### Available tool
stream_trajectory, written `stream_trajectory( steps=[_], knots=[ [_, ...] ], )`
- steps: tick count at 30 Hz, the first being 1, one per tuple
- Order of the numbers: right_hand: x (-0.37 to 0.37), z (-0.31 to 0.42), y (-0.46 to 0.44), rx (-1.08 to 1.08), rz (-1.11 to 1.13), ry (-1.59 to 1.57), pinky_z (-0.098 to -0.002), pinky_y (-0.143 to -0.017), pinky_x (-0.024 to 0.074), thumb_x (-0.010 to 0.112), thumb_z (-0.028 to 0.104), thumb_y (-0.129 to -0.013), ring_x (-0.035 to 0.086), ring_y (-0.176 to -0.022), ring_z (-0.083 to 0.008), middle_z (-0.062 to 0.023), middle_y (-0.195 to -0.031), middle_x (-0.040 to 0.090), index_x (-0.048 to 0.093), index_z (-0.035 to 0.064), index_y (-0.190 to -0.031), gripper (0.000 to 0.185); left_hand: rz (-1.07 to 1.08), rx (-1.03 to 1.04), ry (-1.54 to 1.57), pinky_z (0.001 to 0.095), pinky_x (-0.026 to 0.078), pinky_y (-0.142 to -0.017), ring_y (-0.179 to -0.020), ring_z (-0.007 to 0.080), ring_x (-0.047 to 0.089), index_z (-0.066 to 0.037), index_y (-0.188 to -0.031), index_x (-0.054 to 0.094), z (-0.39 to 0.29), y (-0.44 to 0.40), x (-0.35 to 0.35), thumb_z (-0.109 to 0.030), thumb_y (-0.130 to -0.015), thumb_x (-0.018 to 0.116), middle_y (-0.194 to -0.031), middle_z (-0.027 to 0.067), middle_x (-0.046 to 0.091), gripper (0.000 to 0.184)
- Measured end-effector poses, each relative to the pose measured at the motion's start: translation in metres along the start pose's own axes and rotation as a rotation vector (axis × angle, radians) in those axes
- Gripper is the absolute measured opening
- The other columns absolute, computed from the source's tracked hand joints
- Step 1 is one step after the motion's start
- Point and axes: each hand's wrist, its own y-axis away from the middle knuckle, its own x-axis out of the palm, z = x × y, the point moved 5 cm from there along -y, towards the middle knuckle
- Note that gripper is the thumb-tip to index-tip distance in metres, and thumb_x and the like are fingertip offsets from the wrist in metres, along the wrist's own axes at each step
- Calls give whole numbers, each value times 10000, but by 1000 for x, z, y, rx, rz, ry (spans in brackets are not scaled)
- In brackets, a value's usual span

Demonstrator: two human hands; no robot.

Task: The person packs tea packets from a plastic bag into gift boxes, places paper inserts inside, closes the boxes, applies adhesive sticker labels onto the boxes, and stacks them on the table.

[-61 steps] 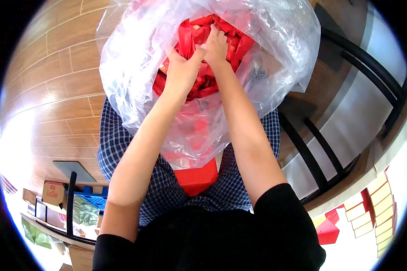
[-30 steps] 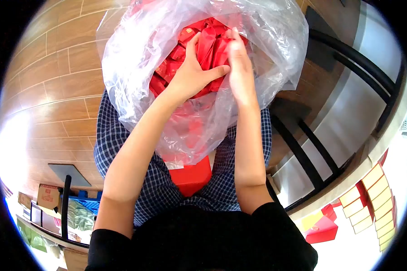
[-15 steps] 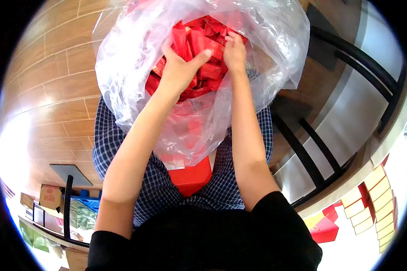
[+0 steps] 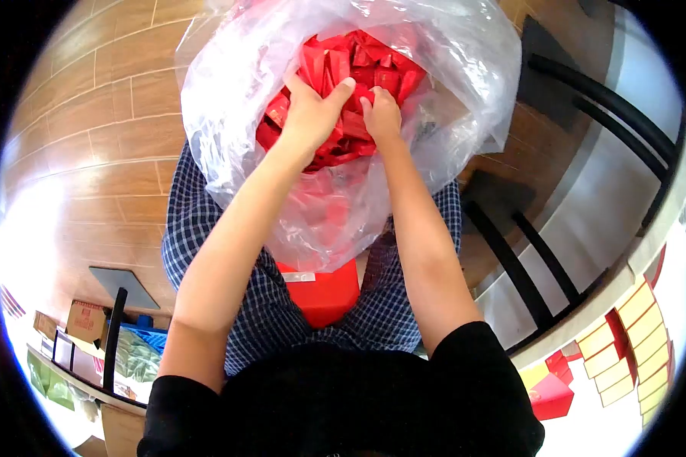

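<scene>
A large clear plastic bag (image 4: 229, 107) stands open between the knees, with many small red packets (image 4: 387, 78) inside. My left hand (image 4: 312, 110) reaches in on the left side, its thumb spread from the fingers, with upright red packets (image 4: 324, 65) held between them. On the right, my right hand (image 4: 382, 114) is in the bag's mouth with its fingers curled in against the red packets; what they grip, if anything, is hidden.
A red stool (image 4: 328, 297) shows between the checked trouser legs. Black metal table legs (image 4: 514, 266) stand at the right. Beyond them are yellow and red boxes (image 4: 602, 358). At lower left are a cardboard box (image 4: 88, 324) and a blue crate (image 4: 154, 337).
My right hand has moved down towards the near side of the bag, and its fingers have curled. My left hand stays at the left with the red packets.
</scene>
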Motion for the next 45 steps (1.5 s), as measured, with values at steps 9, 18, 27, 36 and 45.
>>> stream_trajectory(
  steps=[9, 18, 27, 36, 45],
  knots=[
    [-166, 2, 78, 191, -80, -701, -440, -779, 493, 566, 181, -863, 631, -880, -416, -259, -897, 652, 629, 2, -1030, 253, 522, 85, -76, 364, 254, -1122, -1350, 286, 339, 16, -1460, 68, -15, 69, 43, -402, -804, 736, -1450, 214, 319, 1025],
    [-238, 63, 221, 120, -127, -1247, -261, -754, 447, 526, 269, -968, 522, -798, -160, -78, -868, 526, 529, 28, -1284, 397, 618, -53, 322, 355, 405, -1022, -1235, 255, 469, 4, -1457, 40, 5, 190, 22, -372, -803, 756, -1364, 184, 409, 1041],
    [-290, 136, 351, -477, -256, -486, -357, -715, 478, 771, 147, -736, 572, -802, -282, -120, -927, 560, 598, 39, -1155, 465, 598, -43, 174, 364, 408, -1011, -1231, 240, 464, -33, -1455, 181, -14, 289, -41, -368, -833, 717, -1363, 156, 421, 887],
    [-298, 144, 433, -567, -439, -648, -338, -637, 465, 703, 20, -753, 554, -715, -251, -98, -815, 534, 588, 34, -831, 139, 688, 91, 154, 349, 336, -1065, -1278, 231, 408, -16, -1454, 192, -12, 364, -30, -308, -834, 722, -1389, 151, 396, 867],
    [-274, 91, 453, -1, -244, -1410, -225, -676, 440, 591, 231, -948, 491, -756, -79, -81, -1092, 555, 331, 83, -1461, 594, 779, 472, -59, 411, 207, -1142, -1404, 294, 245, -81, -1463, -199, 5, 442, -17, -213, -923, 609, -1509, 233, 171, 981]
  ],
)
